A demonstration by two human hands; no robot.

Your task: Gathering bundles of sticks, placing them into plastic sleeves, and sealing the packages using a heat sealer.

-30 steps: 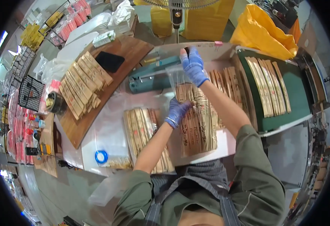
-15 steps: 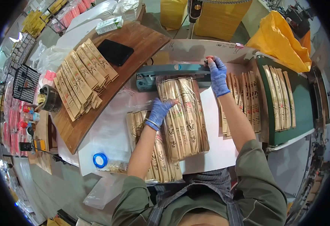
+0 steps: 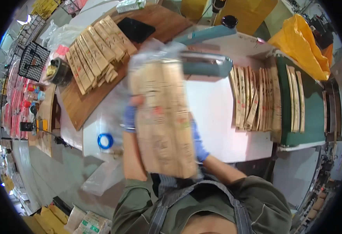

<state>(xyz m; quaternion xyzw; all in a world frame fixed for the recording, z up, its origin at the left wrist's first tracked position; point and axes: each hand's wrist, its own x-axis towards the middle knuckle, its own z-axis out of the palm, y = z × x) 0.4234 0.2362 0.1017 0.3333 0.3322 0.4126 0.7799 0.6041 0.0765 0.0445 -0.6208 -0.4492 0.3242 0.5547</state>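
A clear plastic bag of long brown paper packets (image 3: 161,121) is held up in front of me, blurred by motion, with its loose plastic end at the top. My left hand (image 3: 130,113), in a blue glove, grips its left side. On the right edge my right hand (image 3: 197,142), also gloved, is wrapped round the bag, its fingers mostly hidden behind it. Beyond the bag stands a teal bag sealer (image 3: 208,69), its lever arm (image 3: 206,36) raised, with a black knob (image 3: 229,21) at the end. Neither hand touches the sealer.
Loose paper packets (image 3: 253,97) stand in a row to the right, beside a green conveyor belt (image 3: 313,113) carrying more. Fanned packets (image 3: 96,50) and a black phone (image 3: 135,29) lie on the wooden board (image 3: 71,107). A blue tape roll (image 3: 105,140) is at left.
The sealer's lever has gone up and my right hand has left it for the bag. The bag has come off the sealer, toward me and left, now in both hands.
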